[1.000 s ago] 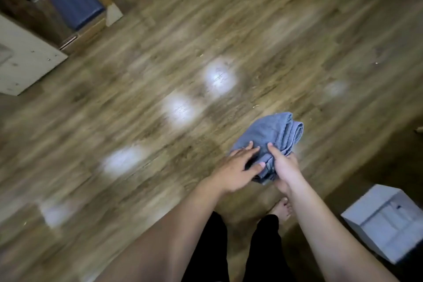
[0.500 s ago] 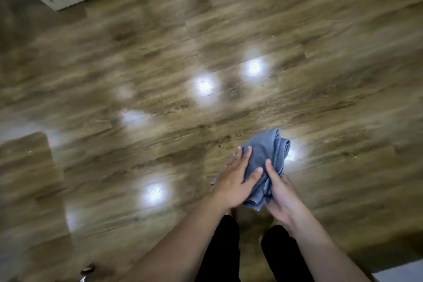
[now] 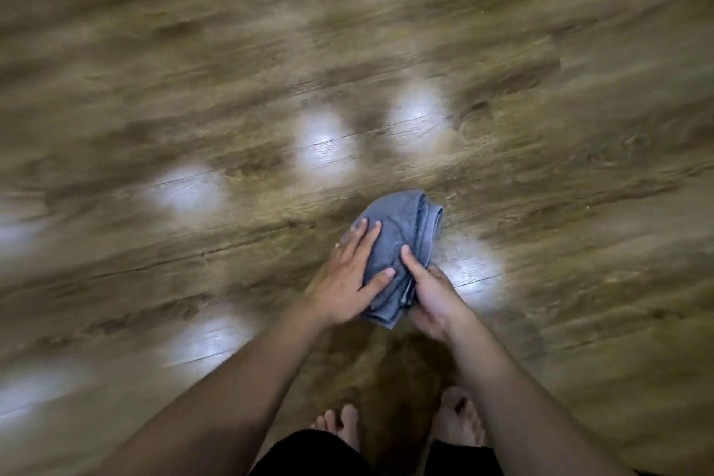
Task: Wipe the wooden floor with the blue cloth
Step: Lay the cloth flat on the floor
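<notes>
A folded blue cloth (image 3: 402, 232) is held up in front of me, above the wooden floor (image 3: 541, 166). My left hand (image 3: 347, 278) lies along the cloth's left side with fingers straight and the thumb across its front. My right hand (image 3: 432, 294) grips the cloth's lower right edge, thumb on top and fingers curled underneath. The cloth's lower end is partly hidden between the two hands.
Brown wood-grain planks fill the whole view, blurred by motion, with several bright light reflections (image 3: 328, 143). My bare feet (image 3: 340, 425) and dark trouser legs show at the bottom edge.
The view has tilted further down: the white panel and white box have left the frame and my feet now show. Both hands keep the same hold on the cloth.
</notes>
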A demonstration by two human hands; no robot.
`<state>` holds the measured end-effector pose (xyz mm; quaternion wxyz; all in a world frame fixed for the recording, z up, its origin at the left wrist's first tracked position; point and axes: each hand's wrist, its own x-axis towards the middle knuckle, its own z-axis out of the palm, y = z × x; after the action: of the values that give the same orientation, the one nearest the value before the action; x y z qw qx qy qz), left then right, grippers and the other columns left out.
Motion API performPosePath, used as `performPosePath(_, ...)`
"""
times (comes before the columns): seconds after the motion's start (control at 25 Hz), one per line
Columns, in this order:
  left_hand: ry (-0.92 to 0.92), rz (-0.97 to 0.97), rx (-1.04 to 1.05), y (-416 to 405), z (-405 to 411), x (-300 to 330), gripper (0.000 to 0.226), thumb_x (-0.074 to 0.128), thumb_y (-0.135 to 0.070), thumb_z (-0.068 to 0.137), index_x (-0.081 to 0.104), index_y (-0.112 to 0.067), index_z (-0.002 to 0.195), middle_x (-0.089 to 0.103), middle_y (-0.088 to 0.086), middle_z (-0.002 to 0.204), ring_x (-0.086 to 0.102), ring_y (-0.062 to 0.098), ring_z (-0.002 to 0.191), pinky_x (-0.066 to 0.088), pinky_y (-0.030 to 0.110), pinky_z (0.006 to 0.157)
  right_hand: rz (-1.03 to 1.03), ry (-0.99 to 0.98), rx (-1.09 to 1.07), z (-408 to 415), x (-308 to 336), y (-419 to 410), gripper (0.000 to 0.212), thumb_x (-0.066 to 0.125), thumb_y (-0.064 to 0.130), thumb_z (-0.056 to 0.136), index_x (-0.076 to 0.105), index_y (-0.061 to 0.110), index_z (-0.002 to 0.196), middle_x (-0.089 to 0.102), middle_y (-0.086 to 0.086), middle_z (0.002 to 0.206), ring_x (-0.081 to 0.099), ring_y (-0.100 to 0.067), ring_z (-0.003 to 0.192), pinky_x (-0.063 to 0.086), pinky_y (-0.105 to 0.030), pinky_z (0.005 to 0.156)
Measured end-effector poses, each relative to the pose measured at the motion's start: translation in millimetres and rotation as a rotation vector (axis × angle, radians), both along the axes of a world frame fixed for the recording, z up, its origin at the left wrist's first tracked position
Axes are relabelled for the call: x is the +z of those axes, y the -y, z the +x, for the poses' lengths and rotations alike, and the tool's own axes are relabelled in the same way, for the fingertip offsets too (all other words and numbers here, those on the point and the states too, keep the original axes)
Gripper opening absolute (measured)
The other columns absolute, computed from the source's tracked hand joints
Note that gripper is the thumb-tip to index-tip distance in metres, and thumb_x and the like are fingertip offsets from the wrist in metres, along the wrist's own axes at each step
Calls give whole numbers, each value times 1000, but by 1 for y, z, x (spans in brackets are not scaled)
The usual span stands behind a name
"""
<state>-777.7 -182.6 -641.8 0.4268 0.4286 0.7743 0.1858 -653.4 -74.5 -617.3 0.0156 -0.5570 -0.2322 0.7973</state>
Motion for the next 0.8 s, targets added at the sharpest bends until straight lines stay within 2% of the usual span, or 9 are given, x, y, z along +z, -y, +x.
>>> performPosePath(0.08, -143, -91, -242, 2, -6, -53, 79, 36, -63, 102, -6, -33, 162, -14, -5, 170, -18, 12, 154, -2, 47, 127, 155, 121, 125, 9, -51, -3, 30, 62, 23, 100, 67, 3, 122, 72, -19, 118, 70, -31, 109, 56, -39, 92)
performPosePath(0.2, -318, -177, -577, 5, 4, -117, 78, 29, -62, 103, -18, -34, 159, -36, -7, 162, -38, 16, 147, -14, 55, 123, 705, 550, 388, 32, -111, -4, 41, 71, 18, 93, 58, 0, 127, 62, -24, 126, 60, -34, 118, 50, -39, 94)
performPosePath(0.28, -371, -124, -617, 9, 7, -141, 81, 28, -64, 102, -26, -35, 155, -45, -10, 156, -43, 15, 145, -23, 55, 119, 1134, 734, 613, 37, -129, 1, 68, 75, 28, 85, 43, 5, 141, 49, -22, 139, 49, -41, 125, 44, -50, 103)
performPosePath(0.36, -399, -66, -574, 13, 7, -151, 87, 28, -68, 100, -28, -29, 154, -40, -8, 160, -41, 13, 146, -22, 53, 120, 1481, 679, 925, 34, -141, 4, 81, 69, 38, 86, 33, 7, 152, 35, -22, 156, 37, -43, 140, 37, -55, 110)
performPosePath(0.44, -453, -52, -538, 16, 9, -157, 93, 27, -71, 97, -27, -20, 154, -32, -2, 163, -39, 13, 147, -17, 52, 123, 1482, 677, 1060, 30, -149, 0, 84, 63, 41, 91, 26, 7, 158, 21, -21, 165, 24, -42, 150, 29, -59, 116)
performPosePath(0.56, -488, -16, -493, 18, 13, -158, 97, 29, -72, 95, -18, -16, 159, -26, 1, 164, -32, 16, 150, -12, 51, 125, 1263, 855, 869, 27, -149, -2, 90, 67, 44, 93, 19, 8, 160, 13, -20, 167, 16, -40, 153, 25, -61, 116)
performPosePath(0.64, -480, 1, -465, 20, 15, -157, 98, 35, -70, 95, -13, -16, 161, -24, 0, 166, -29, 17, 152, -8, 52, 126, 1508, 816, 769, 24, -143, 9, 86, 65, 37, 92, 17, 16, 161, 13, -20, 166, 14, -37, 153, 24, -58, 114)
performPosePath(0.72, -385, 47, -407, 21, 15, -153, 98, 48, -64, 95, -5, -16, 163, -20, -2, 167, -28, 15, 152, -3, 51, 127, 1856, 577, 820, 19, -143, 18, 76, 58, 29, 95, 20, 21, 160, 14, -16, 167, 13, -32, 155, 20, -52, 118)
performPosePath(0.8, -220, 147, -273, 28, 10, -148, 95, 60, -47, 93, 8, -10, 163, -10, 1, 169, -20, 14, 155, 5, 51, 128, 1850, 439, 981, 14, -147, 18, 70, 57, 31, 98, 25, 22, 159, 9, -11, 169, 9, -28, 156, 15, -49, 123)
